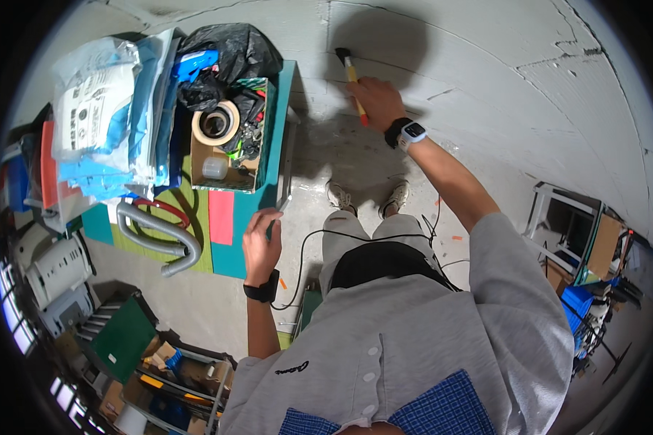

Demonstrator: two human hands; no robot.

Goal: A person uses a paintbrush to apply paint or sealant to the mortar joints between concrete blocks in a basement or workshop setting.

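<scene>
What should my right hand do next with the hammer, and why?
Probably swing the hammer head a little further toward the wall. The right hand grips its yellow-red handle with the head raised just short of the plaster, while the left hand rests on the table edge, seemingly for steadiness.

Right hand (pixel 374 96) gripping a yellow-handled hammer (pixel 351 78) against the grey concrete wall (pixel 486 65), left hand (pixel 261 239) resting on the teal table (pixel 254 210) edge, cardboard box (pixel 228 145) holding a tape roll (pixel 215 123), grey hose (pixel 159 235) beside it
</scene>
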